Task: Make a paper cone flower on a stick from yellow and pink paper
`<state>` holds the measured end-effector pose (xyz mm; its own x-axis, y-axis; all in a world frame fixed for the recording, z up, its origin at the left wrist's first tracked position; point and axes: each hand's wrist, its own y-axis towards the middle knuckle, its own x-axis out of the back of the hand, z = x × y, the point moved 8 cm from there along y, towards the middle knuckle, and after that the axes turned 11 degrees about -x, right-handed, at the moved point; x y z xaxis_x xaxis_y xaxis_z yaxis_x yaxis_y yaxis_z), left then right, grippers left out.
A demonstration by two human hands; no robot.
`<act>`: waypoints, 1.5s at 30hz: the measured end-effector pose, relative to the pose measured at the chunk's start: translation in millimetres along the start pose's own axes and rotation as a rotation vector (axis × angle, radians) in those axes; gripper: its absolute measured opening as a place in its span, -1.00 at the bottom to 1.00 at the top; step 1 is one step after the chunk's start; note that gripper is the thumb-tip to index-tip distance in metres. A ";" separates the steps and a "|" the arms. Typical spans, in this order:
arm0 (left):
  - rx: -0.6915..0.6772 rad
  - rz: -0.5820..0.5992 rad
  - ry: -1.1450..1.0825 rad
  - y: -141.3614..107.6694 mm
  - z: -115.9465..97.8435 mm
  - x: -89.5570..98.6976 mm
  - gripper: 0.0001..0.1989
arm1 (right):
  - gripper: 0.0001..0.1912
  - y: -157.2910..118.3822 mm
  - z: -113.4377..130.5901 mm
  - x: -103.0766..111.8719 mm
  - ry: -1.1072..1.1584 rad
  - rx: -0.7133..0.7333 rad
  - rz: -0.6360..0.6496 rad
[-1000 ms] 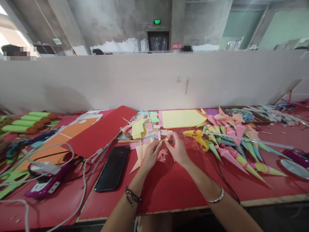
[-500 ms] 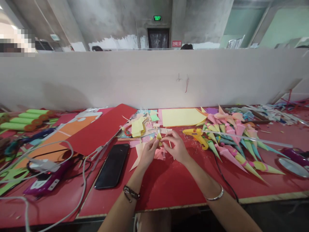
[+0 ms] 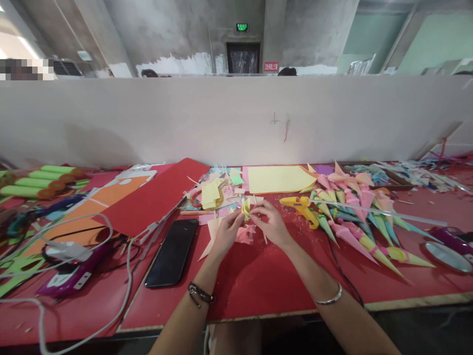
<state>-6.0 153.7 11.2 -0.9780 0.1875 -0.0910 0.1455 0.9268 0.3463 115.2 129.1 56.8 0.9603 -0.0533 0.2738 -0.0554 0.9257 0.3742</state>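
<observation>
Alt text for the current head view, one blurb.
Left hand holding a small curled yellow piece, right hand at its edge, above a red table. A black phone lies to the left, a yellow glue gun and pastel cones right.

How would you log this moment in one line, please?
left hand: holds curled yellow paper; right hand: at paper's edge; yellow glue gun: on red table

Forearms (image 3: 311, 275) angled inward, left grip (image 3: 226, 232) pinched, right grip (image 3: 272, 226) close beside it, half-curled.
</observation>
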 end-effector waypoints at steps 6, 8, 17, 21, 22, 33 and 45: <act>-0.022 -0.017 0.042 -0.2 -8.0 -0.7 -0.81 | -0.93 1.0 -5.8 -1.8 0.009 -0.038 0.017; -0.037 -0.019 0.066 -0.6 -12.0 -1.6 -0.80 | -0.93 1.0 -6.2 -2.2 0.020 -0.044 0.023; -0.078 0.054 0.139 -3.5 -13.0 -4.9 -0.69 | -0.93 0.2 -4.2 -5.0 0.045 -0.022 0.085; -0.077 -0.003 0.163 -3.6 -18.0 -1.3 -0.75 | -0.92 0.2 -2.3 -5.8 0.013 0.000 0.103; -0.091 -0.006 0.188 -3.5 -20.3 -1.1 -0.77 | -0.92 0.2 -2.0 -6.1 0.003 0.006 0.105; -0.186 -0.012 0.313 1.9 -18.1 6.5 -0.81 | -0.93 1.8 -9.1 -6.9 0.013 -0.022 0.107; -0.278 -0.019 0.606 0.5 -27.1 15.8 -0.76 | -0.90 5.9 -20.5 10.6 -0.052 -0.069 -0.073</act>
<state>-25.4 148.4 35.2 -0.9029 -0.1192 0.4130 0.1625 0.7948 0.5848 130.7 141.7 43.8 0.9456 -0.1388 0.2943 0.0345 0.9422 0.3334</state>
